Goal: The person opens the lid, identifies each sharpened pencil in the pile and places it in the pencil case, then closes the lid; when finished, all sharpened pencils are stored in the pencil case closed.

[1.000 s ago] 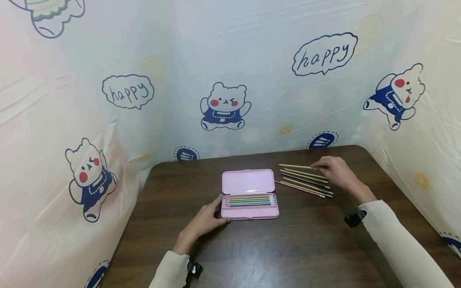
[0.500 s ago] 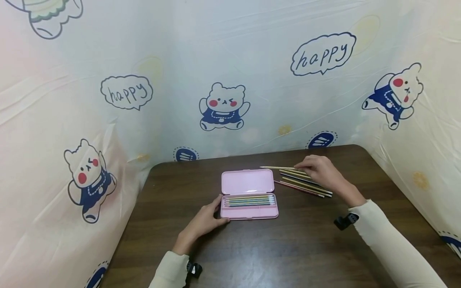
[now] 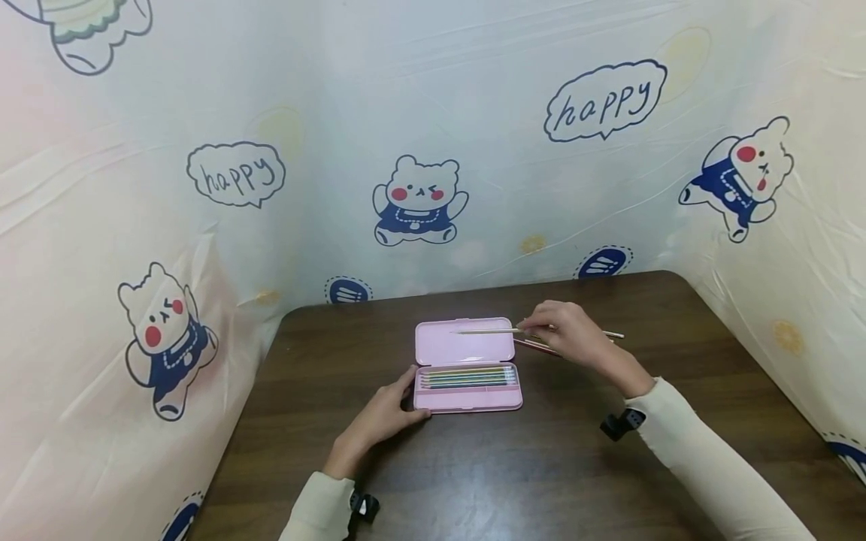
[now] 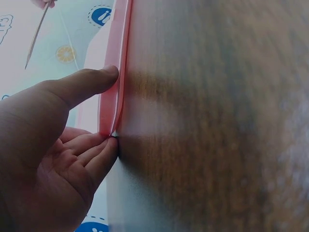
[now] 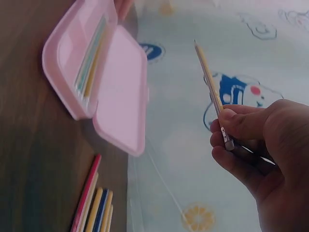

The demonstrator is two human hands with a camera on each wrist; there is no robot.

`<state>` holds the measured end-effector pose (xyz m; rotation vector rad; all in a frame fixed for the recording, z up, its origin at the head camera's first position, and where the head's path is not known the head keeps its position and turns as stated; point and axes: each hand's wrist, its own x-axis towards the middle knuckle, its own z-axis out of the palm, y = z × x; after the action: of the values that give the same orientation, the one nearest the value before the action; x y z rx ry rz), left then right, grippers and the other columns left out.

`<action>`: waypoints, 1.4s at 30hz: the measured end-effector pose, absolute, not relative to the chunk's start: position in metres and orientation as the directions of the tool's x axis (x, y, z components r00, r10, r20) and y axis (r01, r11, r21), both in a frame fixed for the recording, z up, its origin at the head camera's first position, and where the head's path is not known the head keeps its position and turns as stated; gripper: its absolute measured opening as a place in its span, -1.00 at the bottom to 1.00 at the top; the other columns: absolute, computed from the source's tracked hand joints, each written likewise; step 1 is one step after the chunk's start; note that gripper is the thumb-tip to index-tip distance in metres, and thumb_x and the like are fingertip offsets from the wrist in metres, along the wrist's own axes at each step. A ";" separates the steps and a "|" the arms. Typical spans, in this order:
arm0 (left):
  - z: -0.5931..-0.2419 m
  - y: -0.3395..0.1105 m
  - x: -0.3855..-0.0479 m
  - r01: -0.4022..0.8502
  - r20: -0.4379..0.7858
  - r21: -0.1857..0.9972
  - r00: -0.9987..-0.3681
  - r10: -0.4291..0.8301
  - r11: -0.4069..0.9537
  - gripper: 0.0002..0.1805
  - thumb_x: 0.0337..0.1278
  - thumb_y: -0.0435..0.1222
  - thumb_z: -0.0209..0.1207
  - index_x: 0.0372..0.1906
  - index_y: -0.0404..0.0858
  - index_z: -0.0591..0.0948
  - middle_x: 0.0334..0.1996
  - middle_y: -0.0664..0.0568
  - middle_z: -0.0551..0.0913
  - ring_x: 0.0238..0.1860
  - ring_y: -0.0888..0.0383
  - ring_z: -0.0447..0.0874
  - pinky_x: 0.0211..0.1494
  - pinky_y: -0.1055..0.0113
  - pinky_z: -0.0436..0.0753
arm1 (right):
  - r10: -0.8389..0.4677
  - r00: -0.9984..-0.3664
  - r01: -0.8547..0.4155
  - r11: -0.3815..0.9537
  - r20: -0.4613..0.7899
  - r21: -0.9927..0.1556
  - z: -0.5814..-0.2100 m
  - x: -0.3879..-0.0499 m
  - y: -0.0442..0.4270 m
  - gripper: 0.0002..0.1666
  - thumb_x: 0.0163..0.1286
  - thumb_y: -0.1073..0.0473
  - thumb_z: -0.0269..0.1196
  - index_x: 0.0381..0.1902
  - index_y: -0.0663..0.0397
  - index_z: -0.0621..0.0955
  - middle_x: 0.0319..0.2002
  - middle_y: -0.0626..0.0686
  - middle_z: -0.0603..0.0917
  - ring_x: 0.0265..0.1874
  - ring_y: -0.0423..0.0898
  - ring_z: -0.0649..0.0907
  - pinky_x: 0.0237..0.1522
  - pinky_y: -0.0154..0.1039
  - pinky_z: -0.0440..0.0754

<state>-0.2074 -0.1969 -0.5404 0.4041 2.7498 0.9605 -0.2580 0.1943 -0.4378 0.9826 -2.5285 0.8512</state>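
A pink pencil case (image 3: 468, 400) lies on the table with its lid (image 3: 433, 343) folded back; several pencils (image 3: 467, 377) lie side by side in its rear compartment. My left hand (image 3: 382, 412) holds the case at its left end, thumb on the front wall (image 4: 110, 92) and fingers at the corner. Between thumb and fingers, my right hand (image 3: 564, 330) pinches a pale yellow pencil (image 5: 208, 77) near its eraser end. That pencil is above the lid in the head view, its sharp tip pointing left, apart from the case.
Several loose pencils (image 5: 96, 208) lie on the brown table (image 3: 473, 473) right of the case, partly hidden by the right hand in the head view. A printed cloth (image 3: 419, 98) hangs behind the table and along both sides.
My right hand has carried the pencil leftward from beside the loose pencils to above the open lid. The left hand stays at the case.
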 end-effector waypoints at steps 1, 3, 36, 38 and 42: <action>-0.540 -0.197 -0.207 0.190 -0.097 0.634 -0.942 0.320 0.750 0.09 0.29 0.07 0.44 0.73 -0.17 0.12 0.66 -0.16 0.27 0.59 -0.17 0.40 0.54 -0.13 0.49 | -0.523 -0.715 -0.698 0.580 0.464 -0.421 -0.439 -0.258 0.191 -0.75 0.34 0.45 0.43 -0.12 0.09 0.88 -0.30 0.05 0.81 -0.34 -0.19 0.64 -0.32 -0.28 0.66; -0.540 -0.197 -0.207 0.187 -0.101 0.634 -0.942 0.320 0.750 0.09 0.29 0.06 0.44 0.73 -0.17 0.12 0.67 -0.16 0.27 0.60 -0.16 0.40 0.55 -0.12 0.49 | -0.536 -0.704 -0.709 0.567 0.466 -0.419 -0.441 -0.257 0.184 -0.75 0.33 0.45 0.43 -0.13 0.08 0.88 -0.32 0.02 0.79 -0.36 -0.21 0.60 -0.34 -0.32 0.62; -0.540 -0.195 -0.209 0.207 -0.080 0.632 -0.941 0.328 0.747 0.08 0.28 0.02 0.46 0.73 -0.18 0.14 0.65 -0.16 0.29 0.55 -0.14 0.47 0.53 -0.08 0.53 | -0.603 -0.743 -0.670 0.658 0.291 -0.345 -0.527 -0.254 0.123 -0.83 0.35 0.31 0.48 -0.13 0.02 0.87 -0.18 -0.05 0.84 -0.17 -0.13 0.77 -0.08 -0.13 0.80; -0.539 -0.195 -0.209 0.204 -0.081 0.632 -0.942 0.326 0.748 0.08 0.28 0.02 0.46 0.73 -0.18 0.14 0.65 -0.16 0.29 0.56 -0.14 0.46 0.53 -0.08 0.53 | -0.608 -0.740 -0.672 0.660 0.287 -0.335 -0.528 -0.254 0.123 -0.83 0.35 0.30 0.49 -0.13 0.02 0.87 -0.17 -0.05 0.83 -0.16 -0.13 0.76 -0.07 -0.13 0.79; -0.539 -0.194 -0.208 0.201 -0.083 0.632 -0.943 0.323 0.749 0.08 0.28 0.01 0.47 0.73 -0.18 0.14 0.66 -0.16 0.29 0.56 -0.14 0.46 0.53 -0.07 0.52 | -0.613 -0.735 -0.678 0.658 0.288 -0.327 -0.529 -0.253 0.123 -0.84 0.35 0.30 0.48 -0.13 0.01 0.87 -0.17 -0.05 0.83 -0.16 -0.13 0.75 -0.08 -0.14 0.78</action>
<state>-0.2075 -0.1939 -0.5388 0.4175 2.7601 0.9653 -0.2531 0.1227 -0.5291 1.0663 -2.7197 0.6302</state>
